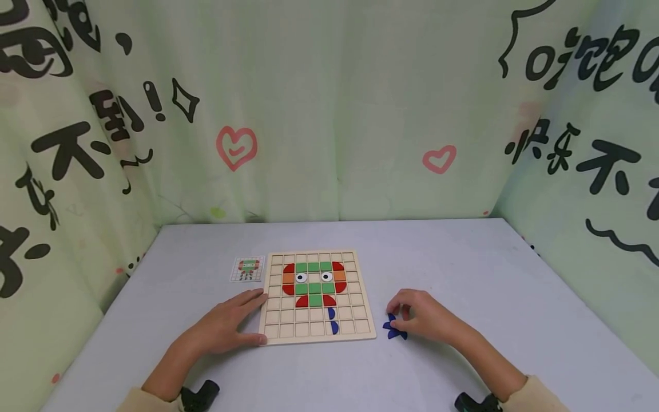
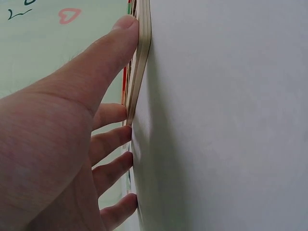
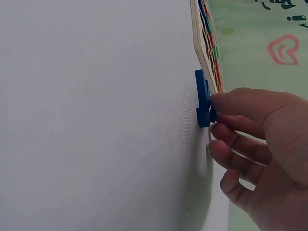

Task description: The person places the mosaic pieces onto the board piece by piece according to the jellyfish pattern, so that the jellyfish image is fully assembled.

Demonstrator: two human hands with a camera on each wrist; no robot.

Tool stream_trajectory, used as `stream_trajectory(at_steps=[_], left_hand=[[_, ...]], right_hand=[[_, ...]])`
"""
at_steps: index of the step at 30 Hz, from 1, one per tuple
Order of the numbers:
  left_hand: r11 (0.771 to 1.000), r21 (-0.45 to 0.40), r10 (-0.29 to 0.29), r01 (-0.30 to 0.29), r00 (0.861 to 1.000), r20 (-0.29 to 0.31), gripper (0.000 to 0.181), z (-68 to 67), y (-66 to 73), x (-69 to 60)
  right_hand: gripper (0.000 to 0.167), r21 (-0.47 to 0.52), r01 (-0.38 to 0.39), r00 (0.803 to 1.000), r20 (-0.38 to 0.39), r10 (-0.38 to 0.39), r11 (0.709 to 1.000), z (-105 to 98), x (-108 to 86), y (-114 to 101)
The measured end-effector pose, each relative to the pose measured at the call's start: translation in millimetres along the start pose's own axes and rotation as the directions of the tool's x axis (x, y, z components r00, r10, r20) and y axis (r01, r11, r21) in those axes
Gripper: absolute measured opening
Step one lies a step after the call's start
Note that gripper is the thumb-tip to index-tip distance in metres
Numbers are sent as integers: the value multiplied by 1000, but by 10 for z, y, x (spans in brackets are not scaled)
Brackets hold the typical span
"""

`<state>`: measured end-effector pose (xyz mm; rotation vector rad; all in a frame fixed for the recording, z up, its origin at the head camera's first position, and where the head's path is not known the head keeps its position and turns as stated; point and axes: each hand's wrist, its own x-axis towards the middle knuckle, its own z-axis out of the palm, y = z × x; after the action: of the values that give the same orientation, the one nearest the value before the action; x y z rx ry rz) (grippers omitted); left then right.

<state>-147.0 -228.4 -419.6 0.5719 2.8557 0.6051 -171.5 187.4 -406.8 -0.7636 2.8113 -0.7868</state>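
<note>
A wooden grid board [image 1: 283,331] lies on the table with red, green and orange pieces and two round eye pieces forming a figure. Two blue half-round pieces [image 1: 334,327] sit in its lower cells. My left hand [image 1: 226,323] rests at the board's left edge, fingers spread, with thumb and index fingertip touching it. Right of the board, my right hand [image 1: 424,315] has thumb and index finger at a small cluster of blue pieces [image 1: 394,333], pinching one. In the right wrist view the thumb presses against the blue pieces [image 3: 202,96]; the index fingertip is partly hidden behind them.
A small picture card [image 1: 248,269] showing a similar figure lies beside the board's upper left corner. The white table [image 1: 329,377] is bounded by a pale green curtain [image 1: 334,114] at the back and both sides.
</note>
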Motion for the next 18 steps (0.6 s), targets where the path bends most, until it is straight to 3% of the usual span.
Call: stream_trajectory(at_steps=[18], left_hand=[[1000,21,9,-9,1000,-1,87,-26,27,-17]], right_hand=[[20,54,12,1000,3,-13,998,98,187,-234]])
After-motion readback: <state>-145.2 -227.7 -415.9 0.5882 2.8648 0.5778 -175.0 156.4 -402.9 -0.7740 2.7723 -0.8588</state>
